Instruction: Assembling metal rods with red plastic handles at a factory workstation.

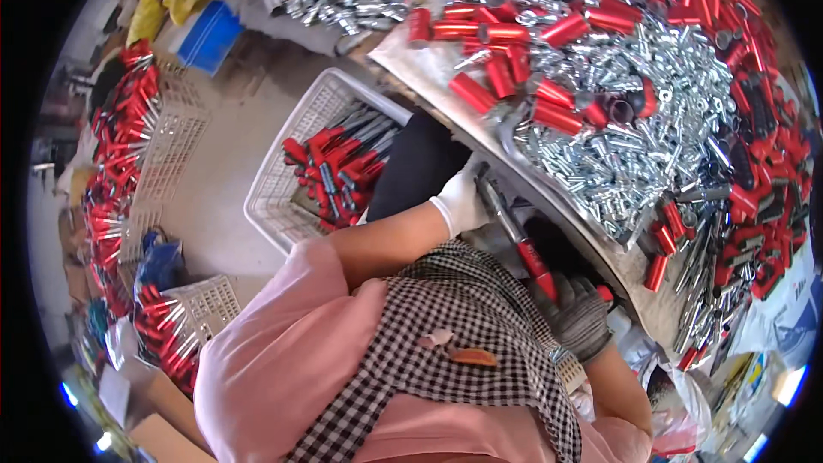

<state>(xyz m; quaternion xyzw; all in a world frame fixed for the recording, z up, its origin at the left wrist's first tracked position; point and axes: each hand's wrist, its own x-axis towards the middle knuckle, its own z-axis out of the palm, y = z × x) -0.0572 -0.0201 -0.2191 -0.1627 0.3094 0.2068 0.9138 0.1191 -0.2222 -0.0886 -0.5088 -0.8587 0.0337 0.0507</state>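
Observation:
A rod-shaped tool (512, 225) with a silver metal shaft and a red sleeve slants across in front of my apron. My left hand (464, 199), in a white glove, is closed at the shaft's dark far end; its fingers are partly hidden. At the near end, my right hand (580, 319) in a grey glove wraps round the red grip. A small red part (605, 293) shows beside the right glove; whether it belongs to the tool I cannot tell. Just beyond both hands runs the edge of the workbench (591, 244).
Silver bolts and small fittings (617, 146) are heaped on the bench, with red tubes (561, 116) among them. Left of my leg stands a white plastic basket (267, 173) holding red-handled tools (330, 167). More red-handled tools (120, 171) fill crates at far left, near a blue bucket (210, 37).

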